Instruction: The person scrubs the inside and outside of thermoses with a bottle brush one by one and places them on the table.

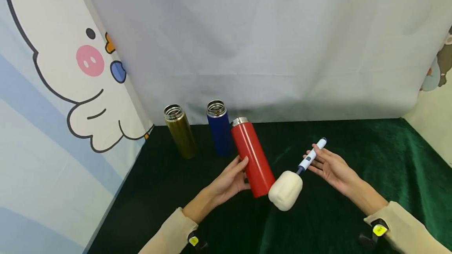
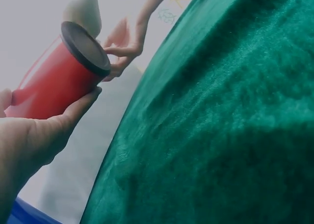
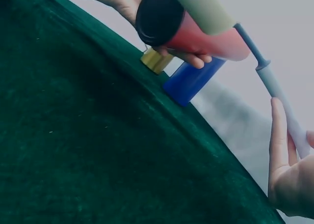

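My left hand grips a red thermos bottle around its lower part and holds it tilted, its uncapped steel mouth leaning to the upper left. In the left wrist view the dark base of the red bottle faces the camera. With my right hand I pinch the pale blue handle of a bottle brush. Its thick cream sponge head points down to the left, in front of the bottle's base; whether they touch I cannot tell. The right wrist view shows the fingers along the brush handle.
Behind the red bottle a blue bottle and a gold bottle stand uncapped on the dark green cloth. A pale curtain hangs along the back edge. A cartoon-printed panel rises on the left.
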The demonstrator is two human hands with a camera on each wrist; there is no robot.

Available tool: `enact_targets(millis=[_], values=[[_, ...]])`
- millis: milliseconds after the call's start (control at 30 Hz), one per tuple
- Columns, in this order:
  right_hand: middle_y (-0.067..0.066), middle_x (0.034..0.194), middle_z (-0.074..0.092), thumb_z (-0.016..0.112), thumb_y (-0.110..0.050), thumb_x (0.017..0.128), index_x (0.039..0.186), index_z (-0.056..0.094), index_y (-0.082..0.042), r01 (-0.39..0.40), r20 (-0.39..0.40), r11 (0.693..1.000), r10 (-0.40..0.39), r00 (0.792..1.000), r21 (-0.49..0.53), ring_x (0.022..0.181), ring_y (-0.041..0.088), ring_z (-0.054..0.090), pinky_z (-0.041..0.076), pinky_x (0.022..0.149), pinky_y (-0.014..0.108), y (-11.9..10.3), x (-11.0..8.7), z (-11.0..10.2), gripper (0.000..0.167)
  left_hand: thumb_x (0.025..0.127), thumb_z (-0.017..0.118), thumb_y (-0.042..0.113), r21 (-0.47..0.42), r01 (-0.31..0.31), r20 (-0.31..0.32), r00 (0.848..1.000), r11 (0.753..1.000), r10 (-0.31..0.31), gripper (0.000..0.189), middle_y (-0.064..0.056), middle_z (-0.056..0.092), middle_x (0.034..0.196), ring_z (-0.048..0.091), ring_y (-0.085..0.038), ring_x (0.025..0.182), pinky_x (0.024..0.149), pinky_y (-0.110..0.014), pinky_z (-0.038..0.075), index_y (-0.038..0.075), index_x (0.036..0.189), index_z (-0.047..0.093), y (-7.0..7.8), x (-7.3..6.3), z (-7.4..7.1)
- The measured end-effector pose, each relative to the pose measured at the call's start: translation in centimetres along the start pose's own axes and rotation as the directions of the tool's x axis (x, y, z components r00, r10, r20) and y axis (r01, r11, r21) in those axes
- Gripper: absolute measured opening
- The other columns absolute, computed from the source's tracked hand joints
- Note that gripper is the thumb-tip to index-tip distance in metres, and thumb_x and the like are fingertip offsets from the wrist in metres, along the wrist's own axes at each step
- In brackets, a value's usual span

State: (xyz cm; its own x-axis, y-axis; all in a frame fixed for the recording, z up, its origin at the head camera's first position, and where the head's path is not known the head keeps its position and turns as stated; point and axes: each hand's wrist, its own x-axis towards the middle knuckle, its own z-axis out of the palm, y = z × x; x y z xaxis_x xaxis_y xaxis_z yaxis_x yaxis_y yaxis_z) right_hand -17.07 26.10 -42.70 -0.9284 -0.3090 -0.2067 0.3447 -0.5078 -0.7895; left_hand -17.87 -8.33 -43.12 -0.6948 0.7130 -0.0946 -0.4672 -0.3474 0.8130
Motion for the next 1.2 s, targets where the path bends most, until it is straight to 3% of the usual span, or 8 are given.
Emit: enact_targets(millis=[233, 467, 567, 633, 767, 933, 1067, 1200], values=[[0.005, 0.116, 0.069, 0.048, -0.019, 0.108, 0.123, 0.053, -0.015, -0.017, -0.025, 0.968, 0.024, 0.999, 0.252, 0.109, 0.016, 0.071, 0.056, 0.101, 0.029, -0.8, 1.3, 0.9, 0.016, 0.111, 0.040, 0.030, 0.004, 0.039, 0.021, 0.999, 0.999, -0.039, 0.056, -0.003, 0.044, 0.151, 0.052, -0.019, 0.131, 0.106, -0.044, 0.048, 0.026, 0.161, 0.015, -0.6, -0.3, 0.1], [0.018, 0.115, 0.062, 0.054, -0.010, 0.104, 0.141, 0.033, -0.031, -0.054, -0.047, 0.759, 0.111, 0.993, 0.649, 0.106, 0.034, 0.073, 0.047, 0.112, 0.030, -2.0, 2.9, 2.0, 0.047, 0.109, 0.046, 0.025, 0.046, 0.049, 0.050, 0.997, 0.998, -0.051, 0.063, -0.005, 0.033, 0.160, 0.046, -0.022, 0.137, 0.117, -0.055, 0.040, 0.027, 0.163, 0.015, -1.0, -0.5, 0.2], [0.021, 0.115, 0.063, 0.053, -0.007, 0.104, 0.141, 0.036, -0.026, -0.045, -0.026, 0.724, 0.086, 0.996, 0.689, 0.106, 0.038, 0.072, 0.047, 0.112, 0.033, -2.3, 3.2, 2.1, 0.045, 0.109, 0.048, 0.023, 0.067, 0.041, 0.035, 0.998, 0.997, -0.044, 0.062, -0.006, 0.036, 0.158, 0.051, -0.022, 0.134, 0.113, -0.054, 0.045, 0.023, 0.163, 0.018, -1.1, -0.5, 0.1], [0.021, 0.115, 0.066, 0.051, -0.007, 0.105, 0.133, 0.045, -0.017, -0.053, 0.002, 0.731, 0.071, 0.997, 0.680, 0.108, 0.036, 0.072, 0.048, 0.112, 0.034, -2.3, 3.2, 2.0, 0.031, 0.109, 0.047, 0.023, 0.085, 0.039, 0.017, 0.999, 0.996, -0.040, 0.060, -0.008, 0.040, 0.156, 0.056, -0.021, 0.130, 0.107, -0.051, 0.049, 0.020, 0.162, 0.021, -1.2, -0.5, 0.0], [0.017, 0.115, 0.070, 0.046, -0.008, 0.107, 0.117, 0.052, -0.010, -0.070, 0.044, 0.804, 0.054, 0.998, 0.590, 0.108, 0.031, 0.072, 0.052, 0.108, 0.037, -2.0, 2.7, 1.4, 0.012, 0.111, 0.042, 0.026, 0.096, 0.046, -0.012, 0.999, 0.994, -0.045, 0.055, -0.011, 0.044, 0.157, 0.060, -0.019, 0.126, 0.100, -0.046, 0.054, 0.020, 0.162, 0.023, -1.4, -0.5, -0.3], [0.014, 0.120, 0.070, 0.043, -0.010, 0.109, 0.123, 0.049, -0.016, -0.091, 0.075, 0.878, 0.063, 0.995, 0.471, 0.111, 0.026, 0.071, 0.054, 0.105, 0.036, -1.2, 1.3, 0.2, 0.018, 0.111, 0.040, 0.030, 0.052, 0.032, -0.008, 0.999, 0.998, -0.032, 0.055, -0.005, 0.051, 0.150, 0.060, -0.018, 0.124, 0.099, -0.043, 0.054, 0.018, 0.161, 0.022, -1.3, -0.5, -0.4], [0.012, 0.124, 0.069, 0.036, -0.012, 0.111, 0.127, 0.053, -0.015, -0.115, 0.171, 0.929, 0.057, 0.984, 0.353, 0.118, 0.023, 0.069, 0.054, 0.104, 0.033, -0.8, 0.5, -1.1, 0.023, 0.110, 0.041, 0.033, 0.043, 0.009, -0.012, 1.000, 0.999, -0.009, 0.055, 0.001, 0.056, 0.137, 0.061, -0.016, 0.119, 0.098, -0.041, 0.055, 0.015, 0.159, 0.023, -0.9, 0.0, -0.2], [0.011, 0.125, 0.070, 0.031, -0.012, 0.112, 0.124, 0.059, -0.012, -0.124, 0.218, 0.955, 0.065, 0.974, 0.269, 0.120, 0.021, 0.068, 0.054, 0.104, 0.032, -0.6, 0.2, -1.9, 0.030, 0.110, 0.043, 0.033, 0.051, 0.003, -0.034, 0.999, 0.999, -0.001, 0.055, 0.000, 0.053, 0.139, 0.060, -0.018, 0.121, 0.099, -0.042, 0.054, 0.016, 0.158, 0.022, -0.7, 0.3, -0.1]])
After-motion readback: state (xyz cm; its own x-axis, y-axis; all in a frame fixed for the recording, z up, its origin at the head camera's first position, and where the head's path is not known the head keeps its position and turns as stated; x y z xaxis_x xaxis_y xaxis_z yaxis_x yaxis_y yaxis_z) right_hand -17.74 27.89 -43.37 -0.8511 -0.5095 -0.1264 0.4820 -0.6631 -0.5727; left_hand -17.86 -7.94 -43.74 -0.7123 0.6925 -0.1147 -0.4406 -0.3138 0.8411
